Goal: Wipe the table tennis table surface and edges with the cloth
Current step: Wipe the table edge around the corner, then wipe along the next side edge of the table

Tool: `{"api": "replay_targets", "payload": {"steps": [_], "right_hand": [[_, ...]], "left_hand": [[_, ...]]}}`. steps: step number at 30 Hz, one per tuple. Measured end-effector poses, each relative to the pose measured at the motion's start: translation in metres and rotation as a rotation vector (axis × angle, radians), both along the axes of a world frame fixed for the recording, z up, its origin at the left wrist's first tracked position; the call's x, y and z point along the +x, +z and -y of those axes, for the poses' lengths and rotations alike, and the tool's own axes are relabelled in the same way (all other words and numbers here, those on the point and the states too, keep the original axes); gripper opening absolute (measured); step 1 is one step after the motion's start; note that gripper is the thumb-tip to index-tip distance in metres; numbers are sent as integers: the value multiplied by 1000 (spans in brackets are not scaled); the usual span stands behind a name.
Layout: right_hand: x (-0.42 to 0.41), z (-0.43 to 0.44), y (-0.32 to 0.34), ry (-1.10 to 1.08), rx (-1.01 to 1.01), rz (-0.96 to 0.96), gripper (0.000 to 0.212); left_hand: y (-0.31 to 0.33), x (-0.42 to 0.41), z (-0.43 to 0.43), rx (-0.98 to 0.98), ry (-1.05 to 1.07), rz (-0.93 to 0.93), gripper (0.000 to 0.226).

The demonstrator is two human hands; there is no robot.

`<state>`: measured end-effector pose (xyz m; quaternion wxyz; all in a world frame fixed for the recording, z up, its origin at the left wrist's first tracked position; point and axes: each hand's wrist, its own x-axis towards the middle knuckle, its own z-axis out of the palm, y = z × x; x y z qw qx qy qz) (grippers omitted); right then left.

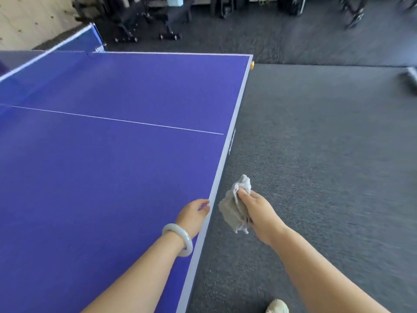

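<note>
Blue table tennis table with white border lines and a thin white centre line [112,159]: fills the left and middle of the frame, its near edge running from the lower middle up toward the upper right.

Left hand [193,215]: lies palm down on the blue top in the lower middle, fingers relaxed and holding nothing. Fingertips reach the white border at the edge. Can't tell whether they hook over the rim. Pale green, smooth stone-like bangle [180,240] sits on that wrist.

Right hand [259,211]: just right of the table edge, over the floor, fingers and thumb curled tight round a crumpled grey-white cloth [233,214]. The cloth bunches above and below my fist. It hangs just beside the table's edge, off the playing surface, with a thin strip of floor showing between the two.

Dark grey carpet floor [327,154]: covers the right half.

Blue net with white top band [48,64]: crosses the table at the upper left.

Small orange round thing [252,65]: at the far corner, too small to identify.

Pale shoe toe [277,306]: at the bottom edge.

Black wheeled metal frames [146,26]: stand along the top of the frame.
</note>
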<state>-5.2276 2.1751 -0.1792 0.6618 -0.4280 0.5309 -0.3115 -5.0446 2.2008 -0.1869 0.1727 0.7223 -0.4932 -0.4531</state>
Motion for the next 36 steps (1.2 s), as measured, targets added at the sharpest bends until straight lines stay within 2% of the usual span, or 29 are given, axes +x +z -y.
{"api": "replay_targets", "payload": {"steps": [1, 3, 4, 5, 7, 8, 10, 12, 15, 17, 20, 24, 27, 32, 34, 36], "right_hand": [[0, -2, 13, 29, -65, -27, 27], [-3, -11, 27, 114, -149, -74, 16], [-4, -16, 30, 180, -210, -81, 30], [-6, -20, 34, 257, -276, -86, 48], [-16, -23, 41, 323, -377, -145, 73], [-26, -21, 42, 306, -399, -188, 75], [-48, -14, 43, 223, -414, -312, 64], [-68, -1, 40, 170, -403, -394, 47], [-100, 28, 43, 208, -425, -387, 45], [-127, 59, 48, 181, -458, -433, 35], [-169, 111, 59, 5, -467, -479, 20], [-220, 180, 78, -158, -441, -515, 45], [-247, 231, 89, -114, -405, -524, 49], [-241, 306, 106, 119, -379, -471, 37], [-239, 345, 108, 207, -362, -484, 29], [-241, 390, 117, 196, -366, -531, 28]], "left_hand": [[18, -11, 0, -16, 145, -192, 29], [48, -35, 4, 31, 333, -661, 35], [59, -45, 4, 75, 365, -837, 42], [69, -54, 4, 108, 352, -921, 48], [76, -65, 4, 100, 282, -933, 49], [75, -69, 4, 69, 256, -923, 41], [71, -79, 7, 27, 238, -947, 28], [70, -97, 14, 10, 212, -977, 27], [72, -133, 42, -51, 161, -876, 25], [77, -158, 72, -89, 239, -792, 21], [89, -194, 120, -107, 379, -782, 19], [104, -223, 175, -155, 523, -843, 10], [113, -235, 211, -172, 517, -802, 11], [127, -266, 286, -141, 268, -805, 24], [124, -269, 325, -171, 310, -726, 21], [114, -259, 365, -209, 366, -631, 22]]}}
